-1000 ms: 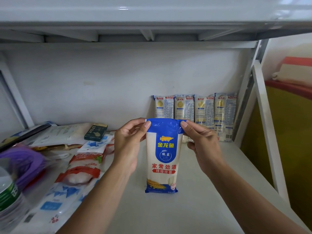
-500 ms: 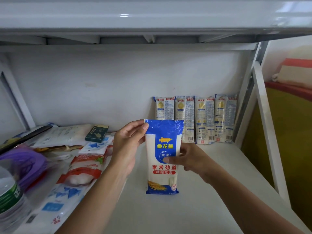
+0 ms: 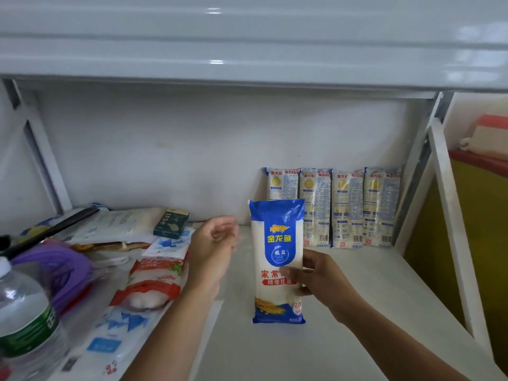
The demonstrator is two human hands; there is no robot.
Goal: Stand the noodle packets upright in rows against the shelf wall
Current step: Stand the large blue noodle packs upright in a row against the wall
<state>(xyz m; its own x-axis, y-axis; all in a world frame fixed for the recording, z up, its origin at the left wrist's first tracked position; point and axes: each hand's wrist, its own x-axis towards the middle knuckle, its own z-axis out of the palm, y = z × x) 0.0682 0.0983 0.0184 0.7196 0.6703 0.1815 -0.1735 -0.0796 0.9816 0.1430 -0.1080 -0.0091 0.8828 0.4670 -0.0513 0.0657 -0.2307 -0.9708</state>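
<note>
Released by the empty, loosely curled left hand (image 3: 213,243), the noodle packet (image 3: 277,243) is gripped upright on the shelf (image 3: 357,339) by the right hand (image 3: 319,280).

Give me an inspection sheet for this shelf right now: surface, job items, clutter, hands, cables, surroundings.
Surface: white shelf board, white back wall.
Job's things: four noodle packets upright in a row against the back wall; blue packet upright in front, off the wall.
Clutter: water bottle, purple bag, dark box, flat bags at left.
Hands: right hand grips the blue packet's middle; left hand beside it, blurred, holding nothing.
Cables: nothing seen.
Surroundings: upper shelf overhead; white post, yellow panel at right.
</note>
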